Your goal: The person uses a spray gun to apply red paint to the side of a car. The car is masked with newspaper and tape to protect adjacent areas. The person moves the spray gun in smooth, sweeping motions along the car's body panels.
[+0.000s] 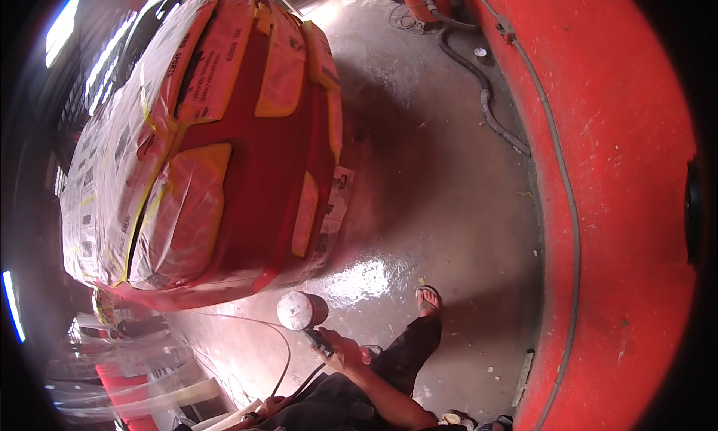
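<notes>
In my right hand (344, 354) is a paint spray gun (320, 344), its handle wrapped by my fingers. The gun's cup (318, 310) has a round, paint-spotted white lid and points toward the car. Low in the view, my left hand (274, 406) is closed around a black air hose (308, 378) that runs up toward the gun. Its fingers are partly hidden by dark clothing. Ahead and to the left stands a car with a red bumper (258, 184). Yellow-edged masking paper (198, 199) covers its lights, and paper and plastic sheeting (105, 184) wrap its body.
A red wall (628, 206) rises along the right, with a cable (562, 161) on it. A grey hose (479, 75) trails over the concrete floor (464, 229) from a red bucket-shaped machine (430, 1). A thin hose (288, 349) loops near my left hand. My sandalled foot (428, 300) is ahead.
</notes>
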Demonstrator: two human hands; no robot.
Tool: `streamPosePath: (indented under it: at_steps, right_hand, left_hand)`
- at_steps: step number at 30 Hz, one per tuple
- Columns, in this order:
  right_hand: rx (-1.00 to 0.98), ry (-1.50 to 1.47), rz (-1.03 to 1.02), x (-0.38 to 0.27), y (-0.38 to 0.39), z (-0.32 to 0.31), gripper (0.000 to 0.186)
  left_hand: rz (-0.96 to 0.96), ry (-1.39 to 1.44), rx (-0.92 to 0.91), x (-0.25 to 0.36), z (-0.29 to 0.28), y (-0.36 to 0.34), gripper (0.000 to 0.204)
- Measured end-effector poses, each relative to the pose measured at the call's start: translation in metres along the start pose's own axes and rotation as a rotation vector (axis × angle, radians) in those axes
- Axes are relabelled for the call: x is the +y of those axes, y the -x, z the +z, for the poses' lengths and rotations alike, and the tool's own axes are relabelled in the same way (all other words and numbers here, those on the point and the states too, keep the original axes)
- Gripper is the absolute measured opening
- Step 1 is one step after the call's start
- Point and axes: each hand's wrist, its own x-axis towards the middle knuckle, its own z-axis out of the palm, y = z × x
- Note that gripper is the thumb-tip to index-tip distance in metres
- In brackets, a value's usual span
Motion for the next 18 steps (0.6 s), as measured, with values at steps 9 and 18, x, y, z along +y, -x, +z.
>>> streamPosePath:
  at_steps: [9,18]
  right_hand:
    - [0.037,-0.046,-0.062,-0.045,-0.021,0.002,0.035]
    - [-0.066,-0.121,0.182,-0.125,-0.020,0.026,0.031]
  left_hand:
    - [0.124,0.084,0.035,0.012,0.011,0.037,0.054]
    - [0.302,0.351,-0.046,-0.070,0.059,-0.023,0.055]
